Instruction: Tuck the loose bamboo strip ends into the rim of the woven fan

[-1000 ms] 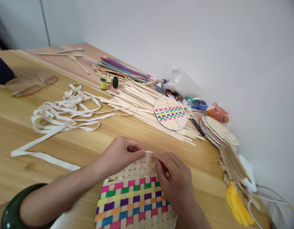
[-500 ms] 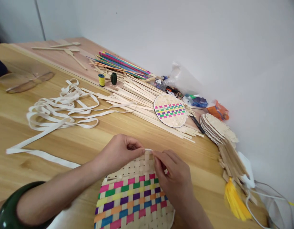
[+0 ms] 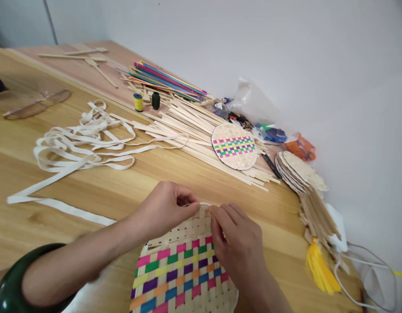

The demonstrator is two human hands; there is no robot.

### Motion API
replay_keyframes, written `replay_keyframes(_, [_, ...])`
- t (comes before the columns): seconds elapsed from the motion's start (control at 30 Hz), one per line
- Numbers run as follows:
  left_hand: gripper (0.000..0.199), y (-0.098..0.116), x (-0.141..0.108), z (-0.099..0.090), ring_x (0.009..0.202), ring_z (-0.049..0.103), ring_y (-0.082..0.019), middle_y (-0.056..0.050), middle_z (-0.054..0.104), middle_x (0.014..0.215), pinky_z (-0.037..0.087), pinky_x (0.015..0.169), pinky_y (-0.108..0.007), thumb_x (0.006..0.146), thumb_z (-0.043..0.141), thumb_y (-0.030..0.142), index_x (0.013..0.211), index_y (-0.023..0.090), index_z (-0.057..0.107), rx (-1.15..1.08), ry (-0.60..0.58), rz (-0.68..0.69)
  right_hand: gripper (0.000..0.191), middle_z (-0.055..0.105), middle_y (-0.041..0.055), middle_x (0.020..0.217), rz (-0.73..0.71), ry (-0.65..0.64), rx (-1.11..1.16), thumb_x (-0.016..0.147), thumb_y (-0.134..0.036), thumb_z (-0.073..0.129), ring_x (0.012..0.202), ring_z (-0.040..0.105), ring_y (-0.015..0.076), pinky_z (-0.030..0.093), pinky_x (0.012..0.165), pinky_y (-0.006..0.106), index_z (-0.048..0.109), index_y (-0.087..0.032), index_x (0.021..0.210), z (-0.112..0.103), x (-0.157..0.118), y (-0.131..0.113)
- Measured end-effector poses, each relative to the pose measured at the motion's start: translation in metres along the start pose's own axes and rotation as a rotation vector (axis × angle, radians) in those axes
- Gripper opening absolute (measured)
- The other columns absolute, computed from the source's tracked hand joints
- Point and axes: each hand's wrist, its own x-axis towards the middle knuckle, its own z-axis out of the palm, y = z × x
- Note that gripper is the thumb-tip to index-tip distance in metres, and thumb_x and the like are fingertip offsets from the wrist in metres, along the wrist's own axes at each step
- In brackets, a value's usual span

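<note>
A round woven bamboo fan panel [image 3: 183, 261] with pink, green, yellow, purple, orange and blue strips stands tilted before me, its lower part cut off by the frame. My left hand [image 3: 171, 204] pinches its top edge, thumb against forefinger. Just to the right, my right hand [image 3: 236, 237] pinches the same rim and covers part of the panel's right side. A thin white edging shows between the fingertips. White cloth tape [image 3: 75, 210] runs behind my left forearm, coming from a loose heap on the table.
Pale bamboo strips [image 3: 184, 126] lie at the back, with coloured strips [image 3: 168, 80] beyond. A smaller finished woven disc [image 3: 235, 146] rests on them. Yellow [image 3: 138, 103] and dark green [image 3: 155, 101] thread spools stand nearby. Stacked fans [image 3: 300, 171] and a yellow tassel [image 3: 321, 269] are at right.
The view has shifted slightly, so the background sits a little higher. Both hands keep their pinch on the panel's top rim, with hardly any movement.
</note>
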Motion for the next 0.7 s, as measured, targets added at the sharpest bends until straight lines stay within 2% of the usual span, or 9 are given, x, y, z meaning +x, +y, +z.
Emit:
replay_keyframes(0.13, [0.023, 0.0, -0.004, 0.003, 0.053, 0.05, -0.012, 0.002, 0.061, 0.055, 0.034, 0.047, -0.02, 0.076, 0.058, 0.032, 0.063, 0.017, 0.069, 0.053, 0.002, 0.04, 0.024, 0.052, 0.0028, 0.064, -0.002, -0.034, -0.037, 0.086, -0.002, 0.044, 0.063, 0.047, 0.0182, 0.033, 0.056, 0.031, 0.056, -0.017, 0.072, 0.001, -0.001, -0.005])
replay_keyframes(0.27, [0.022, -0.001, -0.005, 0.006, 0.055, 0.053, -0.013, 0.001, 0.064, 0.057, 0.036, 0.048, -0.021, 0.076, 0.057, 0.031, 0.064, 0.018, 0.07, 0.079, -0.018, 0.049, 0.027, 0.053, 0.0021, 0.063, 0.013, -0.03, -0.068, 0.089, -0.005, 0.043, 0.061, 0.048, 0.0173, 0.03, 0.053, 0.031, 0.051, -0.019, 0.068, 0.008, 0.0, -0.009])
replay_keyframes(0.5, [0.023, -0.001, 0.002, 0.002, 0.061, 0.059, -0.016, -0.002, 0.069, 0.063, 0.042, 0.053, -0.023, 0.073, 0.061, 0.036, 0.063, 0.016, 0.07, -0.047, 0.012, -0.073, 0.014, 0.063, 0.0006, 0.067, 0.096, 0.082, -0.023, 0.092, -0.016, 0.05, 0.06, 0.057, 0.0139, 0.034, 0.053, 0.027, 0.058, -0.018, 0.082, 0.006, 0.002, -0.004])
replay_keyframes(0.7, [0.022, 0.0, -0.001, 0.003, 0.061, 0.058, -0.015, -0.001, 0.068, 0.063, 0.041, 0.053, -0.022, 0.075, 0.061, 0.033, 0.065, 0.016, 0.07, -0.061, 0.014, -0.006, 0.018, 0.059, 0.0009, 0.064, 0.058, 0.112, -0.07, 0.092, -0.013, 0.049, 0.06, 0.056, 0.0144, 0.036, 0.054, 0.028, 0.057, -0.018, 0.077, 0.006, 0.002, -0.005])
